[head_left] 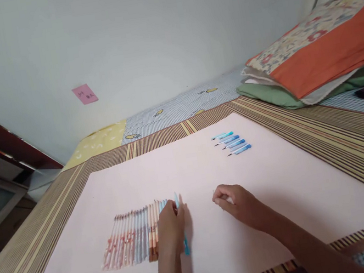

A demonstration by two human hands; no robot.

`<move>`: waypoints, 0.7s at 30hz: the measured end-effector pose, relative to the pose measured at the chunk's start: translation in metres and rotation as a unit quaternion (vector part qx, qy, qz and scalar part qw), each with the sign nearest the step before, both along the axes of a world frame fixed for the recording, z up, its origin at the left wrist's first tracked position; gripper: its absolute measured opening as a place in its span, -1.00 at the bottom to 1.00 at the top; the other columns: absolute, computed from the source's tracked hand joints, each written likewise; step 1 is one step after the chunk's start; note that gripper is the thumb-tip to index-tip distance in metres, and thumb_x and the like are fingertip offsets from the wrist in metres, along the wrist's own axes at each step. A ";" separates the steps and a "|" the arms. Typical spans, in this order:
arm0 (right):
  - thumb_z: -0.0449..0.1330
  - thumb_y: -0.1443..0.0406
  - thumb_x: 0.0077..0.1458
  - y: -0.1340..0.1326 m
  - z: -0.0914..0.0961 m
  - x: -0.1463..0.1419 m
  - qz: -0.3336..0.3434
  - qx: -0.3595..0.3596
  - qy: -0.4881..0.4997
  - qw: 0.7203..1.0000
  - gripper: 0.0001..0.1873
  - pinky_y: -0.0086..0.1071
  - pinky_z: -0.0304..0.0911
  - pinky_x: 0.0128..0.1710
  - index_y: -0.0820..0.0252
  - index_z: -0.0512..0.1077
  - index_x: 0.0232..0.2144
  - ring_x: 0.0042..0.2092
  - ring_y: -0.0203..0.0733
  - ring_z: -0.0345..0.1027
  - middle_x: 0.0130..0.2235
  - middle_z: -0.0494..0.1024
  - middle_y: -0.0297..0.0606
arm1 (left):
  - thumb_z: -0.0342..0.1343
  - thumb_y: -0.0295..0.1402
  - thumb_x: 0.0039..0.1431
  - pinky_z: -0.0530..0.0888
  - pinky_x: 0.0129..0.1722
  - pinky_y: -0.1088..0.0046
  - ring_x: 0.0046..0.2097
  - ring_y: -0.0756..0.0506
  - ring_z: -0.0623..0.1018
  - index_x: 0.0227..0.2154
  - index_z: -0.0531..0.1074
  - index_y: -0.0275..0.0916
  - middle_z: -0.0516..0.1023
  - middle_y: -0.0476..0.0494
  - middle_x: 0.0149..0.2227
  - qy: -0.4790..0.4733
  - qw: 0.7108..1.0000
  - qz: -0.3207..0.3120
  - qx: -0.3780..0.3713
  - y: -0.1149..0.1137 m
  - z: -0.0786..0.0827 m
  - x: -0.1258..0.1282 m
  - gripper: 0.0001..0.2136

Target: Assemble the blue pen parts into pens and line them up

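Note:
My left hand is closed around a light blue pen, whose upper end shows past my fingers and lower end below my palm. Beside it on the left lies a row of pens, side by side, in pinkish white, grey-blue, orange-brown and light blue; my left hand covers part of its right end. To the right, my right hand has its fingers curled together low over the pale sheet. A bit of something whitish shows at those fingers, too small to name. Farther back lie several blue pens with thin dark tips pointing left.
A large pale pink sheet lies under everything on a striped mat. Folded bedding with an orange and floral cover is piled at the back right. A pink note is stuck on the wall behind.

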State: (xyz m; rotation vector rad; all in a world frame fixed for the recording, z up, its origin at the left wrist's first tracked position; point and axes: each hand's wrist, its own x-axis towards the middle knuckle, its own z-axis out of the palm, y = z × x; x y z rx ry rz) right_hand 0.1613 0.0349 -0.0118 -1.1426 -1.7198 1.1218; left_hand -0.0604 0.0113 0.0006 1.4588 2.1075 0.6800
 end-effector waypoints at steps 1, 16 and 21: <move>0.16 0.27 0.07 0.002 0.002 0.003 -0.011 0.009 -0.012 1.000 -0.86 -0.36 0.22 -0.39 0.12 0.50 -0.46 -0.38 -0.16 0.38 -0.47 0.55 -0.33 | 0.03 -0.23 0.25 0.17 -0.45 0.43 -0.48 -0.06 0.37 -0.53 0.18 -0.15 0.33 0.03 -0.56 0.035 0.999 0.005 -0.009 0.000 0.001 -0.003 -0.74; 0.05 0.38 0.19 0.021 -0.016 0.017 -0.037 0.120 -0.143 0.982 -0.79 -0.26 0.30 -0.15 0.18 0.49 -0.24 -0.16 -0.09 0.44 -0.18 0.55 -0.18 | 0.03 -0.59 0.16 0.26 -0.32 0.41 -0.20 -0.14 0.55 -0.02 0.37 -0.21 0.56 -0.20 -0.16 0.132 0.990 0.000 -0.050 0.004 0.004 0.002 -0.67; 0.05 0.52 0.18 0.021 -0.030 -0.006 0.005 0.190 -0.295 0.936 -0.73 -0.23 0.24 -0.14 0.21 0.50 -0.21 -0.15 -0.06 0.38 -0.15 0.53 -0.15 | 0.00 -0.59 0.19 0.27 -0.28 0.40 -0.20 -0.14 0.53 -0.08 0.41 -0.24 0.55 -0.19 -0.20 0.148 0.987 0.010 -0.055 0.007 0.008 -0.003 -0.72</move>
